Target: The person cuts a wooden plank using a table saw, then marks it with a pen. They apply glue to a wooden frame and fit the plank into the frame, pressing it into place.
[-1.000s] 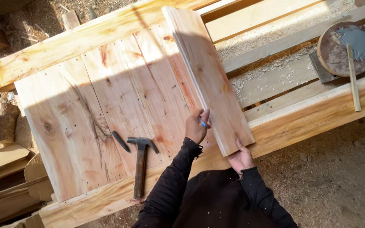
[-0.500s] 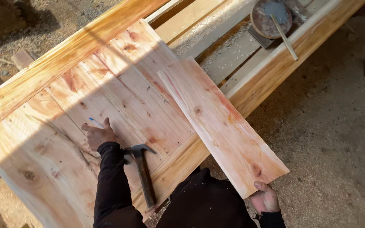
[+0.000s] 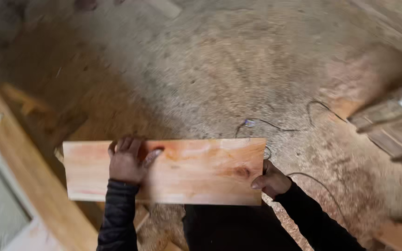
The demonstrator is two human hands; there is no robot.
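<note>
- Head view: wooden board [image 3: 182,172] lies flat across, held up over the sawdust ground [image 3: 219,69].
- Left hand [image 3: 126,160] lies spread on top of it.
- Right hand [image 3: 271,180] grips its right end.
- Thin cable [image 3: 319,107] curls behind.

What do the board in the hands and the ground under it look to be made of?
The board: bare, unfinished softwood by its look, pale with pinkish streaks, visible grain and a dark knot. The left hand lies flat on its face; the right hand grips its end. The ground: loose and grainy, likely sawdust or dirt; motion blur leaves it open.
</note>
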